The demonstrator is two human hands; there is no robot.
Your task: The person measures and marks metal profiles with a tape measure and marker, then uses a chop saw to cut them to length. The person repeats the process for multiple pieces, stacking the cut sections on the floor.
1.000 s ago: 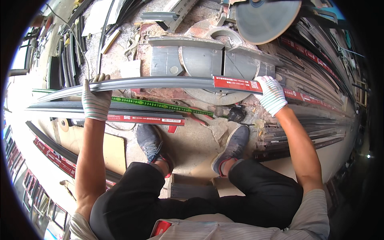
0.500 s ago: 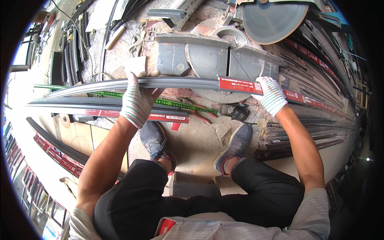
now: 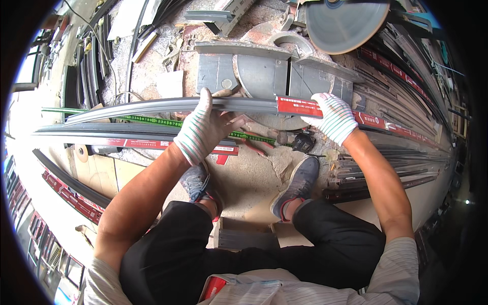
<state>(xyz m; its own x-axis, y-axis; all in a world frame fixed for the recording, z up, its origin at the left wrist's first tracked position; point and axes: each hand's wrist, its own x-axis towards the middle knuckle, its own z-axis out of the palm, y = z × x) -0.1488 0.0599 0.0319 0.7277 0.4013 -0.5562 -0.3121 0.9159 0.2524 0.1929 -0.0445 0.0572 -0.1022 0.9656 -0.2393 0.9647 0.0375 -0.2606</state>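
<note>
Left hand slid rightward, nearer right hand; both gripping grey profile.

The profile is grey; its label red; gloves white, striped green.

A round grey saw blade sits at the upper right. Red-handled pliers lie on the floor near a black tape measure (a green tape stretches out to its left). Leftward, a tan board lies beside a dark curved strip; rightward, dark strips lie together.
</note>
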